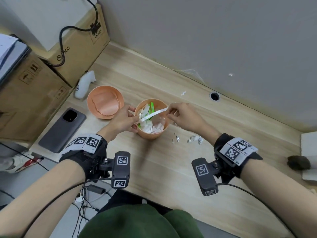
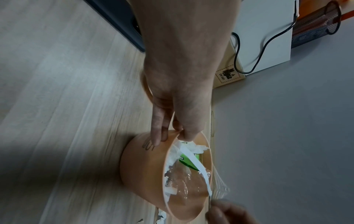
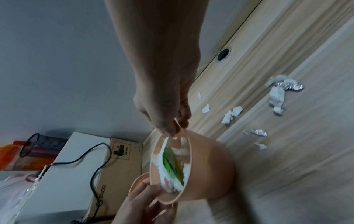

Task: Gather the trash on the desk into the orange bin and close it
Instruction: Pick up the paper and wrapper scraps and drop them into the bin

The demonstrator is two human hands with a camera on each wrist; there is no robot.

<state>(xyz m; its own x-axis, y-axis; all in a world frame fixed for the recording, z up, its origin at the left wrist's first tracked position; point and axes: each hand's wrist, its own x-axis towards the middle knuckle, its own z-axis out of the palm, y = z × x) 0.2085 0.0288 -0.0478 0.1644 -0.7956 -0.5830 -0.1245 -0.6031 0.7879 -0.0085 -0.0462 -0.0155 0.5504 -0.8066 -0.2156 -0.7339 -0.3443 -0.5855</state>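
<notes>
The orange bin (image 1: 151,133) stands open on the desk, holding white paper, a green wrapper (image 1: 152,107) and clear plastic. Its lid (image 1: 105,102) lies upside down to the left. My left hand (image 1: 133,118) grips the bin's left rim, thumb inside and fingers outside (image 2: 159,136). My right hand (image 1: 171,112) pinches one end of a white paper strip (image 1: 154,114) at the right rim. The strip (image 2: 193,159) spans the bin's mouth to my left thumb. Foil and paper scraps (image 1: 193,139) lie right of the bin, also in the right wrist view (image 3: 277,92).
A dark phone (image 1: 62,127) lies at the desk's left, a white controller (image 1: 84,84) behind the lid, and cardboard boxes (image 1: 30,93) stack along the left. A cable hole (image 1: 214,96) and tiny white bits (image 1: 183,93) are near the wall. A white slab (image 1: 308,143) sits far right.
</notes>
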